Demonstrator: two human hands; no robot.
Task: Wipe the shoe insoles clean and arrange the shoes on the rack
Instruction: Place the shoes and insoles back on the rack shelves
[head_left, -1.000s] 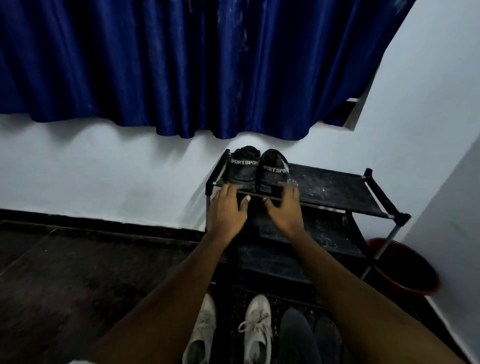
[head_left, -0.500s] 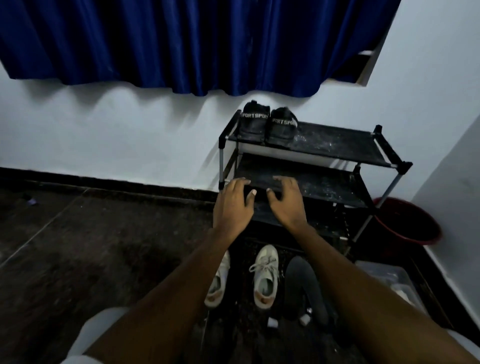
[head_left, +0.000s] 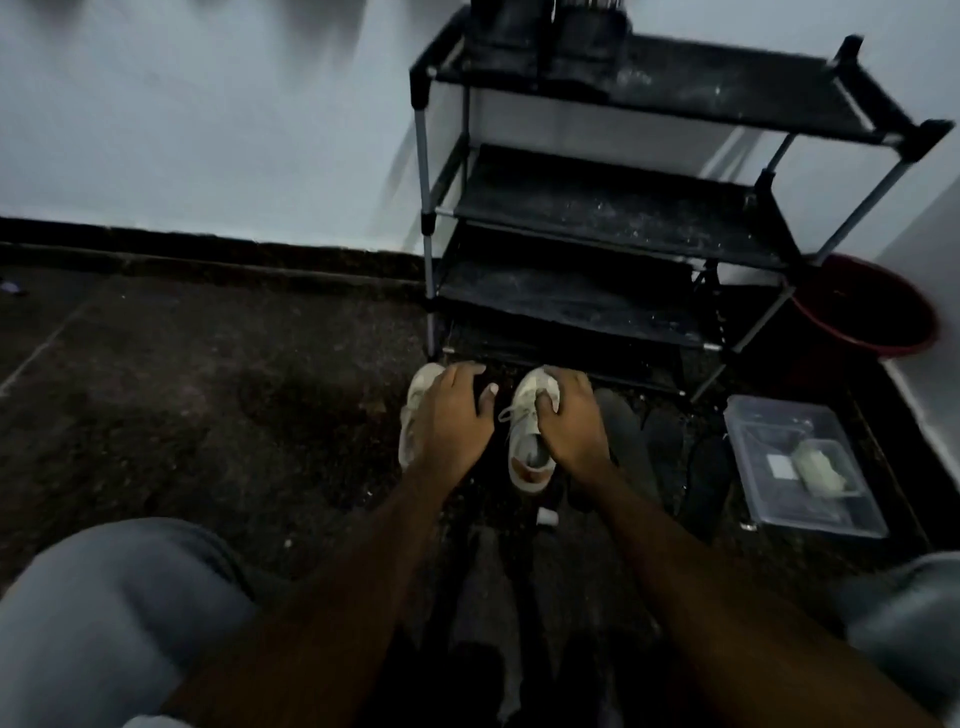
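Two white lace-up trainers side by side on dark floor (head_left: 208, 395), toes towards black rack (head_left: 597, 208), just in front of its lowest shelf. Both grubby, greyish. Right shoe (head_left: 527, 447) shows worn orange-tinged heel lining, loose laces.

Left hand (head_left: 452, 415) clasps left shoe (head_left: 415, 395) from above, fingers curved over it, covering most of it. Right hand (head_left: 574, 426) grips right shoe - thumb on laces, fingers round outer side.

Black pair (head_left: 514, 31) on top shelf, left end. Dark insoles (head_left: 623, 431) on floor beside right shoe. Clear tub (head_left: 769, 431) further right - red bucket (head_left: 872, 322) behind it.
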